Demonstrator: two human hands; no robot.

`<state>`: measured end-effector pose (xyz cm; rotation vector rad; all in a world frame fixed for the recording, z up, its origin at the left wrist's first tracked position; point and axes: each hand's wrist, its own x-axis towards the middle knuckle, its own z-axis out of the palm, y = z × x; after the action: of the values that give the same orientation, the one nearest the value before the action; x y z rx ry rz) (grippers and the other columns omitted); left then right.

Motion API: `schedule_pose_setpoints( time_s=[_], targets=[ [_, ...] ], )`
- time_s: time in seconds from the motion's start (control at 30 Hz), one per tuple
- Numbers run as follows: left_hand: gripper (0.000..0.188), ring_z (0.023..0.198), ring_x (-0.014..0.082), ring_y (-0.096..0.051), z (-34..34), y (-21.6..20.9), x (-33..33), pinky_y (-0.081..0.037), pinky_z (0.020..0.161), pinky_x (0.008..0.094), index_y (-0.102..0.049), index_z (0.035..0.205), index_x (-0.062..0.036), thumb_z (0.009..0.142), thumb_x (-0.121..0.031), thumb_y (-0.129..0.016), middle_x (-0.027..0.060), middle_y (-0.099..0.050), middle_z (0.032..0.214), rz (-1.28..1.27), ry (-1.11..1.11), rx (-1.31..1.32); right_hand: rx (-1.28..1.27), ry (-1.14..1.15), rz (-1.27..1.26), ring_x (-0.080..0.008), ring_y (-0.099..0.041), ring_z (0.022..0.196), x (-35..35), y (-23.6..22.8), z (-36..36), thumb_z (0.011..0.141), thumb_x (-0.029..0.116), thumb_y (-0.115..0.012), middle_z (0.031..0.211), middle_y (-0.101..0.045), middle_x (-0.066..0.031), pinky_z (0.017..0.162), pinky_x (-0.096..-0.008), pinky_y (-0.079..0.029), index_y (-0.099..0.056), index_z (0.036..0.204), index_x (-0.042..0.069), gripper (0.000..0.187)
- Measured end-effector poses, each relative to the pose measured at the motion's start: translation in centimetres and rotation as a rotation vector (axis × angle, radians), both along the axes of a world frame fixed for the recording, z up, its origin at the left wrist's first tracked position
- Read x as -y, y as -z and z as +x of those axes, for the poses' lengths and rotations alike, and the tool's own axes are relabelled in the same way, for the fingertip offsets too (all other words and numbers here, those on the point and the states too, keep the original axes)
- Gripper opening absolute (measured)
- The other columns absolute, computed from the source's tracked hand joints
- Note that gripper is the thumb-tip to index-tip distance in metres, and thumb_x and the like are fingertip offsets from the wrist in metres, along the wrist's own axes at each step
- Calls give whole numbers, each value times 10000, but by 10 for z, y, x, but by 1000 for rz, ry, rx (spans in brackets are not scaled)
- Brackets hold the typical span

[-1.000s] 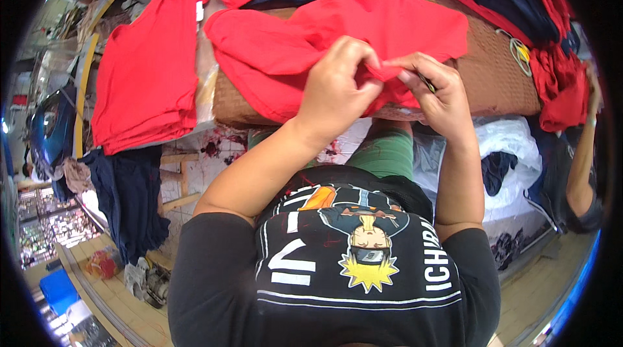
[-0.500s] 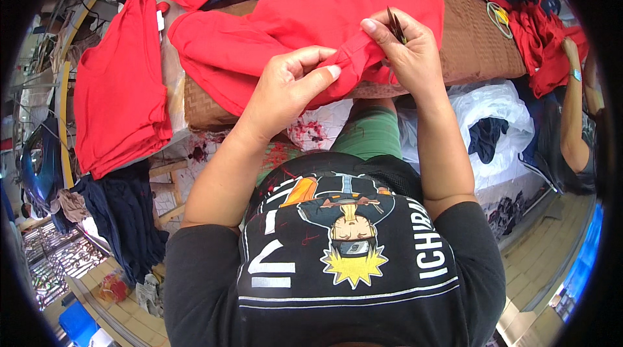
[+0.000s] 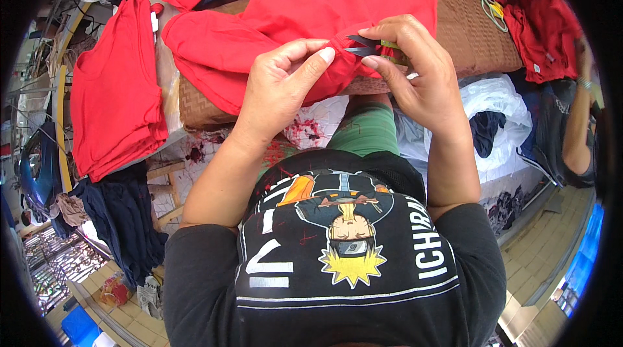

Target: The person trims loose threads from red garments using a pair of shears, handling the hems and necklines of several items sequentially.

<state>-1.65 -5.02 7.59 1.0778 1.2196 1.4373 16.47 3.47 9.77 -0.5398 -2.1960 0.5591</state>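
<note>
Thread snips [image 3: 365,51] swing from upright toward left hand [image 3: 276,87], blades parted, right hand [image 3: 425,81] gripping them between thumb and fingers; left thumb and finger pinch red garment [image 3: 311,12] above brown padded table [image 3: 477,35]—keep cloth taut, thumb clear.

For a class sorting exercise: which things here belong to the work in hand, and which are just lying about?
In the work:
red garment, pinched by left hand
open snips, held by right hand

Apparently lying about:
red cloth pile at left
dark blue cloth below it
white plastic bag
looped cord
</note>
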Motion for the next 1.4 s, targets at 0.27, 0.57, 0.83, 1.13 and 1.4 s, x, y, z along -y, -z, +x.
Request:
schedule_pose_setpoints(
  time_s=[0.27, 0.57, 0.83, 1.13, 1.4],
  targets=[
    [214, 877, 70, -577, 0, -3, 2, -467, 775, 209, -670, 1032, 50, 893, -101, -612, 51, -666, 984, 4, 43, -164, 122, 51, 242, -277, -606, 749, -1, -5, 4, 713, 95, -717, 825, -605, -83, 668, -360, -482, -630, 890, 61, 200],
    [372, 980, 79, -566, 5, -4, 3, -450, 864, 204, -501, 1284, 57, 931, -53, -537, 105, -628, 1116, -15, 49, 66, -35, 16, 32, -188, -613, 668, 9, 9, -13, 584, -6, -727, 816, -574, -30, 564, -306, -501, -669, 959, 112, 397],
    [459, 982, 53, -559, 7, -9, 9, -436, 867, 190, -458, 1333, 32, 881, 37, -536, 69, -607, 1140, -17, 130, 70, -85, -4, -41, -170, -615, 669, 7, 11, -18, 661, -50, -682, 759, -590, -63, 599, -278, -500, -642, 898, 49, 259],
    [381, 960, 94, -591, 7, -5, 5, -461, 861, 216, -541, 1248, 16, 869, 16, -585, 83, -632, 1111, 35, 78, 35, -324, -27, -489, -51, -530, 653, 9, 6, 3, 841, 99, -691, 725, -616, -3, 602, -218, -452, -625, 854, 13, 109],
    [287, 876, 88, -617, 14, 4, -1, -490, 803, 220, -637, 1124, -18, 838, -18, -662, 45, -686, 990, 156, -39, -198, -206, 95, -462, -105, -595, 670, 17, 3, 0, 807, 192, -734, 737, -632, -39, 623, -246, -474, -603, 955, 27, 257]
  ],
)
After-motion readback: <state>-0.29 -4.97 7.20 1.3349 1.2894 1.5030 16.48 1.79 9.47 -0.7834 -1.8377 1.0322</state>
